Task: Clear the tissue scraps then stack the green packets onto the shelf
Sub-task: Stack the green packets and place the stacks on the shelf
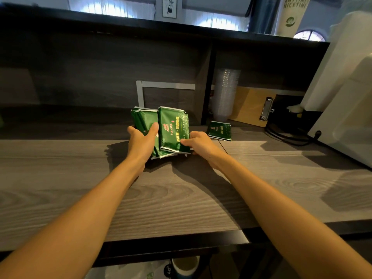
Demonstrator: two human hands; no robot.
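Observation:
A bundle of several green foil packets (173,129) stands tilted on its lower edge on the grey wooden counter (181,198), just in front of the dark shelf recess (100,77). My left hand (142,141) grips the bundle's left side, thumb across the front. My right hand (198,144) pinches the lower right corner of the front packet. One more green packet (219,130) lies flat on the counter to the right, apart from both hands. No tissue scraps are in view.
A stack of clear plastic cups (225,93) and a wooden clipboard (251,105) stand in the right shelf bay. A large white appliance (346,101) with black cables (289,135) fills the right side. A bin with a cup (185,266) sits below the counter edge.

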